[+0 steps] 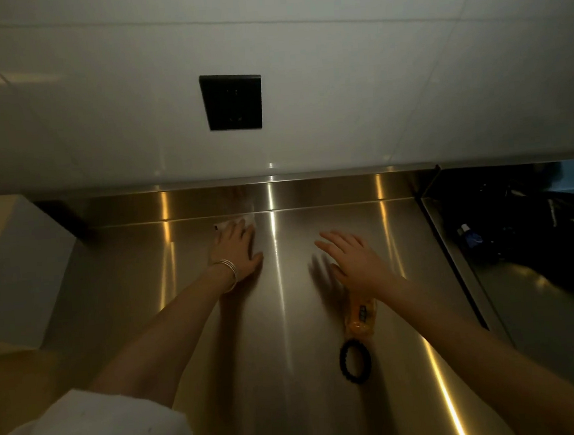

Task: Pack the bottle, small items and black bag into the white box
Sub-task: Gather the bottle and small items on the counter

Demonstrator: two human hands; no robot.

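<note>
My left hand (236,252) lies flat on the steel counter (280,321), its fingertips on a small white item (234,222) near the back edge. My right hand (354,261) hovers with fingers spread, holding nothing. Below its wrist lies an orange packet (360,316), and nearer me a black beaded ring (355,360). The white box (22,269) stands at the left end of the counter. A black bag (533,228) lies in the sink on the right, with a small blue-and-white item (469,235) beside it.
A steel sink (461,268) drops away at the right of the counter. The tiled wall behind carries a black socket plate (232,101). A raised steel lip (270,196) runs along the counter's back.
</note>
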